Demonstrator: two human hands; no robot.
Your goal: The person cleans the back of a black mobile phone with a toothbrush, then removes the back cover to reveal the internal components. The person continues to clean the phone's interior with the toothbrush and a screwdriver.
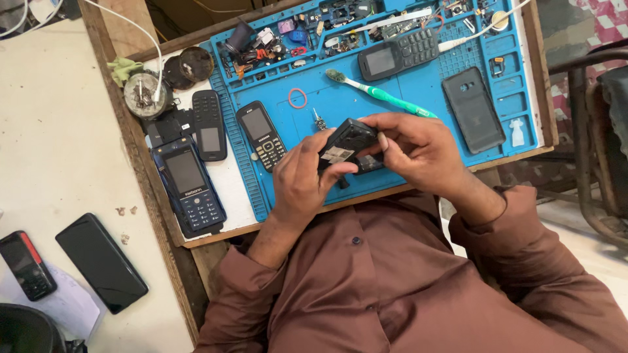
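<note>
My left hand (304, 180) and my right hand (418, 149) both grip a small black phone (347, 145) with its back open, held just above the near edge of the blue repair mat (405, 91). A pale label shows inside the phone's back. My left thumb presses on its lower end and my right fingers wrap its upper end. Both brown sleeves reach up from the bottom of the view.
On the mat lie a green toothbrush (383, 95), a black keypad phone (261, 135), another keypad phone (398, 53), a dark smartphone back (473, 110), a red rubber band (297, 98) and small parts. Left of the mat sit a blue phone (188, 186) and a black phone (209, 124).
</note>
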